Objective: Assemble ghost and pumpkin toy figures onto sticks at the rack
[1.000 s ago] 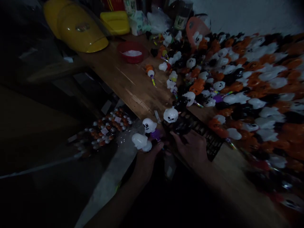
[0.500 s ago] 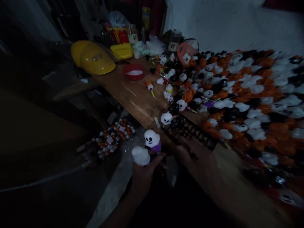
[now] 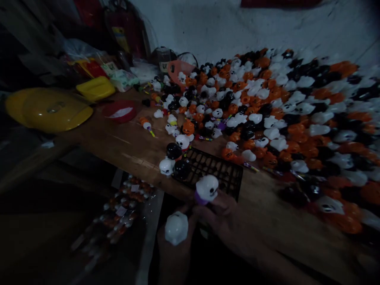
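My left hand (image 3: 175, 259) is closed around a white plastic figure head (image 3: 176, 228), whose rounded top points up at me. Close beside it, my right hand (image 3: 222, 215) grips a white skull-faced figure (image 3: 207, 188) with a purple lower part; its face is turned to the right. Both hands are low in front of the table edge, near a black slotted tray (image 3: 227, 170). At the tray's left end stand a white skull head (image 3: 166, 166) and a black head (image 3: 181, 169). My fingertips are dim and partly hidden.
A large pile of orange, white and black figure heads (image 3: 276, 122) covers the table's right and back. Left on the table are a red bowl (image 3: 119, 112), a yellow case (image 3: 95, 88) and a yellow visored cap (image 3: 50, 109). Bagged figures (image 3: 127, 206) lie below the edge.
My right hand has moved left from the tray edge and now holds the skull-faced figure that was at my left hand. The view has swung right.
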The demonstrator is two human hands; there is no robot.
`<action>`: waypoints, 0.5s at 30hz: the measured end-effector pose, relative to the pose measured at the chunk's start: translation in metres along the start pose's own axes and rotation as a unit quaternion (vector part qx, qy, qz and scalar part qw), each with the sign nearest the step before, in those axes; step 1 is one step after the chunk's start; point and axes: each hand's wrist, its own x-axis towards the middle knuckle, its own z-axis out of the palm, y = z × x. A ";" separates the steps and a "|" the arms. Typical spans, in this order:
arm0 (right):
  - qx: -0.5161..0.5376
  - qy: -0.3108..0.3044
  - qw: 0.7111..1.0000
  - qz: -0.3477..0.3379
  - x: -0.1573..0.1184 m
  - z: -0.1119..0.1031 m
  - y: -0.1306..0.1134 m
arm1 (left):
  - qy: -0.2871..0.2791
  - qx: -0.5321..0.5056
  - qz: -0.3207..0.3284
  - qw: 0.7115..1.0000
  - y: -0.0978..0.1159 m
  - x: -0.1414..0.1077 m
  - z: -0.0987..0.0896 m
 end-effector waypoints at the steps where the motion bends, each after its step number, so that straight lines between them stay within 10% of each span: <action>1: -0.015 0.019 1.000 0.001 0.009 -0.007 0.003 | -0.004 0.003 -0.005 1.000 -0.001 0.003 0.001; 8: -0.094 0.037 0.994 -0.048 0.073 -0.013 0.037 | -0.054 0.019 -0.076 0.995 0.008 0.020 -0.006; 15: -0.167 0.067 0.981 -0.067 0.074 -0.004 0.051 | -0.086 0.013 -0.075 0.993 0.008 0.021 -0.003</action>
